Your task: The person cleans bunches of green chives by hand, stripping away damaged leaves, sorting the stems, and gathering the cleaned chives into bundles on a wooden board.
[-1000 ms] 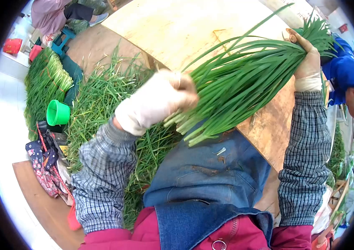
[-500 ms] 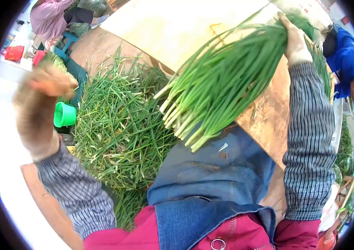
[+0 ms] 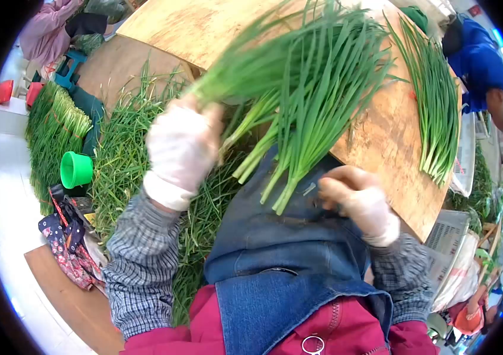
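Observation:
My left hand (image 3: 181,145), in a white glove, grips a bunch of garlic chives by the stem ends; the leaves (image 3: 245,68) fan up and right, smeared by motion. More garlic chives (image 3: 316,112) lie over the wooden table's near edge, their pale stems above my lap. My right hand (image 3: 355,198), also gloved, is just right of those stem ends, above the apron (image 3: 281,236). Its fingers are curled, and what they hold, if anything, is hidden.
Another chive bundle (image 3: 432,100) lies on the right of the wooden table (image 3: 387,136). Loose leaves (image 3: 127,148) are heaped at left, near a green cup (image 3: 76,170) and tied bundles (image 3: 56,130). A person in blue (image 3: 479,65) is at right, one in pink (image 3: 44,29) at upper left.
My right hand has released the leaf ends and come down toward my lap. My left hand has swung in from the left and now holds chives. The view has shifted, showing more at right.

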A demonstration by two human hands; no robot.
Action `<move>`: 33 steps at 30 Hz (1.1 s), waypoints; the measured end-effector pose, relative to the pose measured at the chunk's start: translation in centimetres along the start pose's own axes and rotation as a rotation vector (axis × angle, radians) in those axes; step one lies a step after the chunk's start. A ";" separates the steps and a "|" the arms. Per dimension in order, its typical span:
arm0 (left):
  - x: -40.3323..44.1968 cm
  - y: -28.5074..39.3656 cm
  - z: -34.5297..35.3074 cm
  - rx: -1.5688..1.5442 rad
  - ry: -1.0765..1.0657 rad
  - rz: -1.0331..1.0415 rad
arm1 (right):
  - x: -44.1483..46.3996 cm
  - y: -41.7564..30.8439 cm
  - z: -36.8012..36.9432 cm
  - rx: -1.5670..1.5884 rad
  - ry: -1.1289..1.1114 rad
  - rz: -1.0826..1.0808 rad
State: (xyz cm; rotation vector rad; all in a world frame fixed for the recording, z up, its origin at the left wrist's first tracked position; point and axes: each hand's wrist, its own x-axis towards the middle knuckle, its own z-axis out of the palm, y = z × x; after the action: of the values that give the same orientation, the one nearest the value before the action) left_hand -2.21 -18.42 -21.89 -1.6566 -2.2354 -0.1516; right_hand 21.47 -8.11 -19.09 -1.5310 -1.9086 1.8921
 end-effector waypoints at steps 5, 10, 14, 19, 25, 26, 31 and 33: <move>-1.4 2.1 -3.9 -0.738 0.147 -0.102 | 1.9 2.3 4.3 0.213 0.025 -0.045; -4.0 7.1 -2.5 -0.755 -0.308 -0.071 | 1.9 3.8 5.1 0.509 -0.033 -0.004; -4.7 9.0 -0.4 -1.005 -0.487 -0.192 | 0.9 4.3 4.5 0.606 0.039 -0.021; -3.9 10.3 -1.4 -1.633 -0.655 -0.503 | 1.0 5.0 4.4 0.543 0.055 -0.113; -2.9 9.3 -1.5 -1.636 -0.621 -0.646 | -1.6 4.7 1.9 0.774 -0.054 -0.059; -2.7 9.5 -1.7 -1.571 -0.561 -0.659 | -1.6 4.9 1.6 0.815 -0.046 -0.068; -3.3 10.7 -3.2 -1.558 -0.424 -0.608 | -2.6 6.3 0.2 1.005 -0.144 -0.128; -3.6 11.5 -2.6 -1.514 -0.366 -0.434 | -2.7 6.3 0.0 1.048 -0.169 -0.129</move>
State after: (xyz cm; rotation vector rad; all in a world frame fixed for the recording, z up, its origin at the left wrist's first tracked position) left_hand 10.10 -18.85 -22.08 -1.6639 -2.8597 -2.2399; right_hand 26.51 -11.38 -22.45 -0.8866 -0.7000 2.3688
